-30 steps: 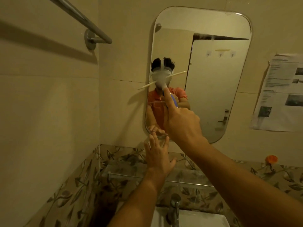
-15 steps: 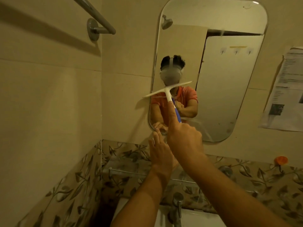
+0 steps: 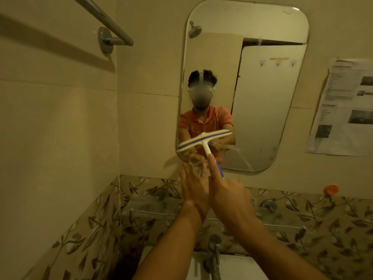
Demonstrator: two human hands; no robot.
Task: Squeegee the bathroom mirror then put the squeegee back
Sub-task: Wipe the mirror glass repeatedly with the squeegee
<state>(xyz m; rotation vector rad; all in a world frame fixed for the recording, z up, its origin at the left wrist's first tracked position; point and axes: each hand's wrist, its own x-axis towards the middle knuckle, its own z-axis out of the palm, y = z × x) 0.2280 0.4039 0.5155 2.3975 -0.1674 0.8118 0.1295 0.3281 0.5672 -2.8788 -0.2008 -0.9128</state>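
Wipe step. R hand [image 3: 230, 199] grips squeegee [image 3: 203, 140] handle, index along it; blade tilted, mirror [image 3: 262, 98] lower-left. L hand [image 3: 194, 186] fingers straight, holding nothing, at bottom edge. Next prob: fresh pass further right.

the mirror [image 3: 262, 118] is smooth glossy glass. the squeegee [image 3: 203, 139] looks like smooth white plastic. the towel rail [image 3: 105, 21] and the tap [image 3: 215, 251] are shiny metal. the wall tiles [image 3: 60, 128] look smooth. the sheet [image 3: 343, 110] is matt paper.
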